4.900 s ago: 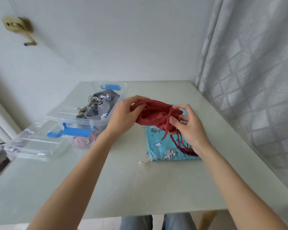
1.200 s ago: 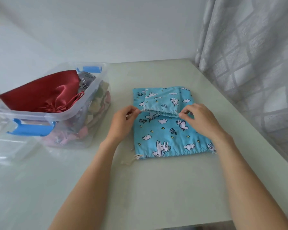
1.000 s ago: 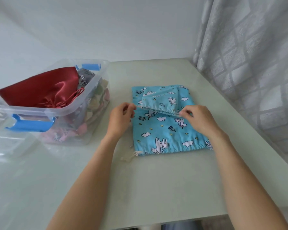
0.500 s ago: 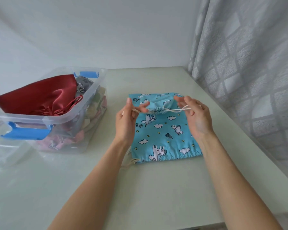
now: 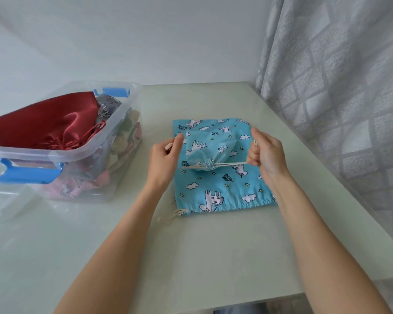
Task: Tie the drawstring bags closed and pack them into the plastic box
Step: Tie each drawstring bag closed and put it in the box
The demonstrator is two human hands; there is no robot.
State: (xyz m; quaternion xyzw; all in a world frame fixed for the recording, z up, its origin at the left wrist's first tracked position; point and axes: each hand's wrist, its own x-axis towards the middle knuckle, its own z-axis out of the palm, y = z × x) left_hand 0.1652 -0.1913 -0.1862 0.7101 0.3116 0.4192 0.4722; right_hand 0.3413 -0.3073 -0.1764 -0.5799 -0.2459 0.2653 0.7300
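Pulling cream cords point(image 5: 229, 164) apart, left hand point(image 5: 162, 158) and right hand point(image 5: 264, 152) each pinch one end, cinching a soft, light small bag point(image 5: 208, 148); grip cords, not cloth.

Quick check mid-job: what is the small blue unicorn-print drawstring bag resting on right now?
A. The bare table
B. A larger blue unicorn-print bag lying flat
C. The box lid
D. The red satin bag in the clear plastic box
B: the small blue unicorn-print drawstring bag, mouth cinched, lies on the larger flat blue unicorn-print bag while the left hand and right hand pull its cream cords outward.
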